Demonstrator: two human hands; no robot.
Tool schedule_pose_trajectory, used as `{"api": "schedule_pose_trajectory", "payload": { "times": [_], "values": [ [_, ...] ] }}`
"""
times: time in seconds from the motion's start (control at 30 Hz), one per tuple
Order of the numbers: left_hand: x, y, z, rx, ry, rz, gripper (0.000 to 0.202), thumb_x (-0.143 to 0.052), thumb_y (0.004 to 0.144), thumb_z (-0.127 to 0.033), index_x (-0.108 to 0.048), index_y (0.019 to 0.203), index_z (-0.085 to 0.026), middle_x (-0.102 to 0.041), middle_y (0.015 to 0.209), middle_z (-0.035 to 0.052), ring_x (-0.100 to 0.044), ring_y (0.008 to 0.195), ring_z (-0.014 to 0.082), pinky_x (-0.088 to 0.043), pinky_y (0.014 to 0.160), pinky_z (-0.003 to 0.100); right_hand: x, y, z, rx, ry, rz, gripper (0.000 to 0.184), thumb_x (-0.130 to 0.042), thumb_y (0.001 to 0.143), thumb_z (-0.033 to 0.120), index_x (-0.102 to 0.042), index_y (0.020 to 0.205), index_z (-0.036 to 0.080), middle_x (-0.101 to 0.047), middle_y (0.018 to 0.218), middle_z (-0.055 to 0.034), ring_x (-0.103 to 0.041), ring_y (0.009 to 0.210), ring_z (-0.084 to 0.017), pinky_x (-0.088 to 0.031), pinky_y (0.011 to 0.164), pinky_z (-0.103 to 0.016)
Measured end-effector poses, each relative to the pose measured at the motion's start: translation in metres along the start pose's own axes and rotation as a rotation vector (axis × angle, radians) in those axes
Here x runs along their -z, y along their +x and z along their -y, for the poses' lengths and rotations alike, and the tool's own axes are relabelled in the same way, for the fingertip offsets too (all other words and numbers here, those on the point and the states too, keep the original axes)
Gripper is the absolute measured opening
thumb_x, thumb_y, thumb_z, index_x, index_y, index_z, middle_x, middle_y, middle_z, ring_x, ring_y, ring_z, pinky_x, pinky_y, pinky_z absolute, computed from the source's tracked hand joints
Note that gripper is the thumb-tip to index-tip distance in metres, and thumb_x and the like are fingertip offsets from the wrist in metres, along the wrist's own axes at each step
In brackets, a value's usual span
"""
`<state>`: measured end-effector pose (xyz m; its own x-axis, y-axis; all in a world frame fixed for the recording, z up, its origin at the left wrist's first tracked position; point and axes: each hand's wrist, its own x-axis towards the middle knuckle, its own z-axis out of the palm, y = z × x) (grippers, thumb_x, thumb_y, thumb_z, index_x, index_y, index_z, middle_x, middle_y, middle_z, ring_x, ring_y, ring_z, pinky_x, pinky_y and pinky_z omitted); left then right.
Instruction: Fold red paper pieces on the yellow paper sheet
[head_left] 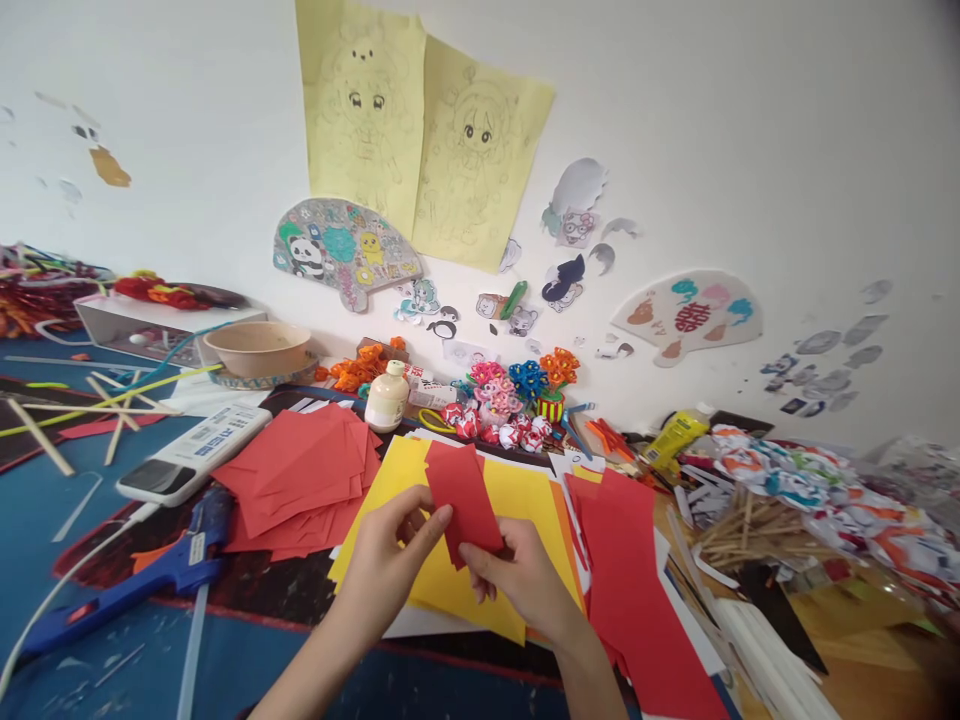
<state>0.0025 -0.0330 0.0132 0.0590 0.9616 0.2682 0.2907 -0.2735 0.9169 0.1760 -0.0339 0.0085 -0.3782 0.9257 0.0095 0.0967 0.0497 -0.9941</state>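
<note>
A narrow red paper piece (465,500) is held up between both hands, above a stack of yellow paper (540,500). My left hand (401,535) pinches its left edge with thumb and fingers. On the lower right corner, my right hand (517,575) grips the same piece, thumb on top. To the left lies a loose pile of red paper pieces (300,470). Longer red paper strips (630,570) lie to the right of the yellow stack.
A blue glue gun (172,570) and a white power strip (195,455) lie at left. Behind the paper stand a glue bottle (388,398), handmade flowers (499,390) and a beige bowl (257,350). Wooden sticks (750,530) and a yellow bottle (675,437) are at right.
</note>
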Motion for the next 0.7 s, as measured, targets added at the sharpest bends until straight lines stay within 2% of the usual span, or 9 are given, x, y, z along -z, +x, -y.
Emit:
{"api": "schedule_pose_trajectory", "payload": {
  "times": [0.07,0.17,0.3,0.43,0.53,0.7],
  "values": [
    [0.001,0.0,0.002,-0.037,0.066,-0.012,0.028,-0.05,0.088,-0.039,-0.059,0.075,-0.017,-0.053,0.06,-0.002,-0.046,0.055,0.0108,-0.034,0.052,0.021,0.0,0.002,0.001,0.035,-0.096,-0.012,0.028,-0.06,0.086,0.04,-0.066,0.086,0.013,-0.062,0.074,-0.0041,-0.057,0.063,-0.014,-0.045,0.059,-0.024],
    [0.0,0.0,0.006,-0.128,0.16,-0.029,0.026,-0.046,0.091,-0.031,-0.056,0.072,-0.017,-0.054,0.068,-0.0003,-0.048,0.061,0.0109,-0.036,0.057,0.021,-0.004,0.006,0.001,0.16,-0.328,-0.131,0.019,-0.06,0.086,0.033,-0.068,0.095,0.018,-0.065,0.087,-0.0045,-0.058,0.079,-0.018,-0.045,0.071,-0.028],
    [-0.005,0.002,0.016,-0.236,0.238,-0.028,0.02,-0.041,0.091,-0.02,-0.058,0.081,-0.018,-0.057,0.08,0.0019,-0.054,0.068,0.0114,-0.038,0.062,0.02,-0.005,0.009,-0.004,0.265,-0.544,-0.315,0.013,-0.061,0.085,0.028,-0.067,0.094,0.02,-0.058,0.085,-0.0029,-0.052,0.073,-0.016,-0.041,0.063,-0.025],
    [-0.007,0.005,0.023,-0.244,0.285,0.013,0.021,-0.04,0.091,-0.019,-0.058,0.08,-0.019,-0.058,0.08,0.0022,-0.056,0.069,0.0124,-0.039,0.062,0.021,-0.003,0.01,-0.011,0.281,-0.51,-0.326,0.014,-0.055,0.09,0.027,-0.065,0.09,0.018,-0.056,0.08,-0.0019,-0.053,0.068,-0.015,-0.043,0.063,-0.025],
    [-0.006,0.007,0.024,-0.223,0.342,-0.007,0.021,-0.041,0.091,-0.022,-0.057,0.079,-0.019,-0.058,0.076,0.0017,-0.055,0.066,0.0133,-0.039,0.059,0.022,-0.002,0.009,-0.012,0.27,-0.504,-0.331,0.017,-0.054,0.091,0.029,-0.063,0.083,0.017,-0.055,0.074,-0.0011,-0.054,0.067,-0.016,-0.044,0.062,-0.025],
    [-0.004,0.007,0.024,-0.219,0.307,-0.018,0.02,-0.041,0.092,-0.027,-0.06,0.093,-0.02,-0.064,0.085,0.004,-0.059,0.072,0.0158,-0.043,0.065,0.025,-0.003,0.01,-0.012,0.262,-0.503,-0.323,0.015,-0.057,0.089,0.028,-0.059,0.079,0.018,-0.057,0.076,-0.0009,-0.057,0.067,-0.016,-0.044,0.061,-0.025]
  ]
}}
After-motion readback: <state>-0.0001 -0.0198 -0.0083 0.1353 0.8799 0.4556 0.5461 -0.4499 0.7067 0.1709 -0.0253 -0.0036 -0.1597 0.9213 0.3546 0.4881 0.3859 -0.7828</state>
